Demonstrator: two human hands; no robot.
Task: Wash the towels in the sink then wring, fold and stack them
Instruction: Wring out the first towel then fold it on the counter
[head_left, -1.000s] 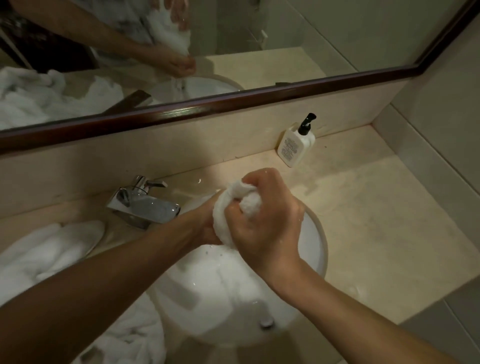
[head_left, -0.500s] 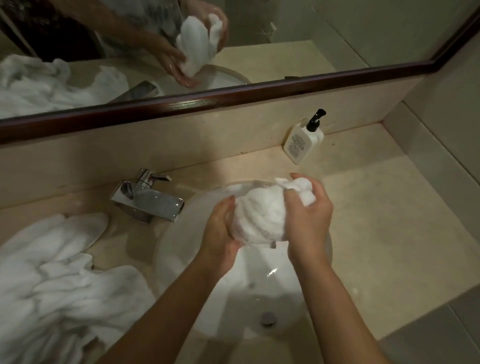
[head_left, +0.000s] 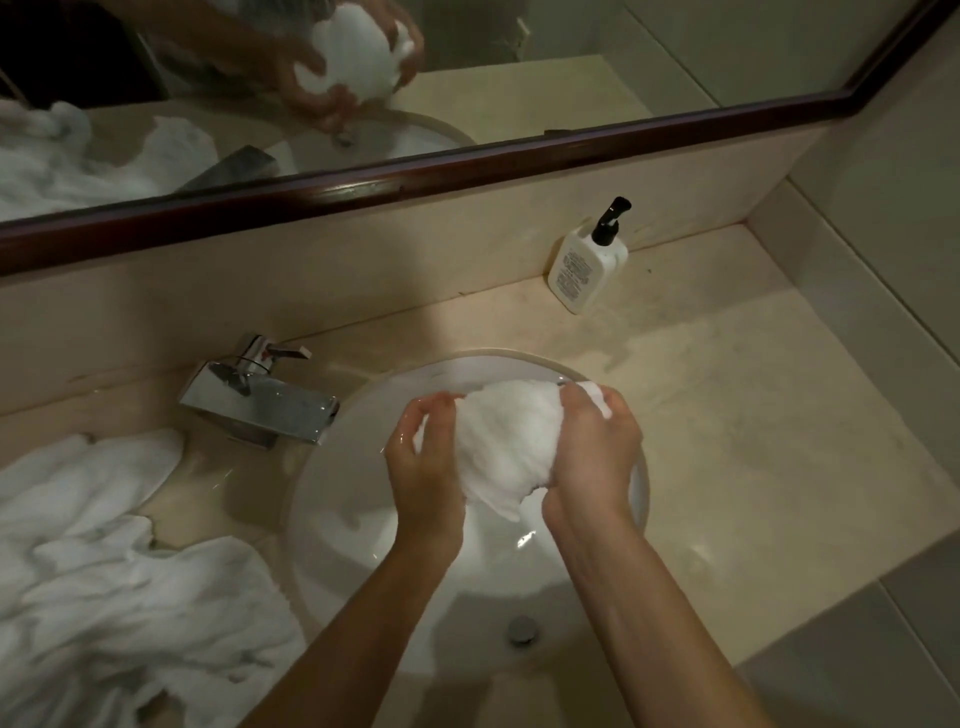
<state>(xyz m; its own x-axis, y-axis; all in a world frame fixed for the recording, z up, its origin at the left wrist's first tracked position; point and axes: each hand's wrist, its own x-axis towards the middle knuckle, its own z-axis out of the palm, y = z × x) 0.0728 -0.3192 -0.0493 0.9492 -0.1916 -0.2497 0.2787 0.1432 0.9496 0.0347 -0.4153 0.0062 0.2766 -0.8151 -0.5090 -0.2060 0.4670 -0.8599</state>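
A bunched white towel (head_left: 506, 441) hangs between both hands above the round white sink (head_left: 332, 499). My left hand (head_left: 423, 467) grips its left side with curled fingers. My right hand (head_left: 592, 457) grips its right side, and a corner of cloth pokes out above the knuckles. The sink bowl under the hands looks wet, with the drain (head_left: 522, 630) open to view at its near side. A heap of crumpled white towels (head_left: 104, 571) lies on the counter left of the sink.
A chrome tap (head_left: 260, 400) stands at the sink's back left. A white pump bottle (head_left: 587, 260) sits against the back wall on the beige counter (head_left: 753, 441). A dark-framed mirror (head_left: 467, 166) runs along the wall and reflects my hands and the towels.
The towel was twisted tight in my crossed hands above the bowl. Now my hands are uncrossed and side by side, and the towel has loosened into a wider bunch.
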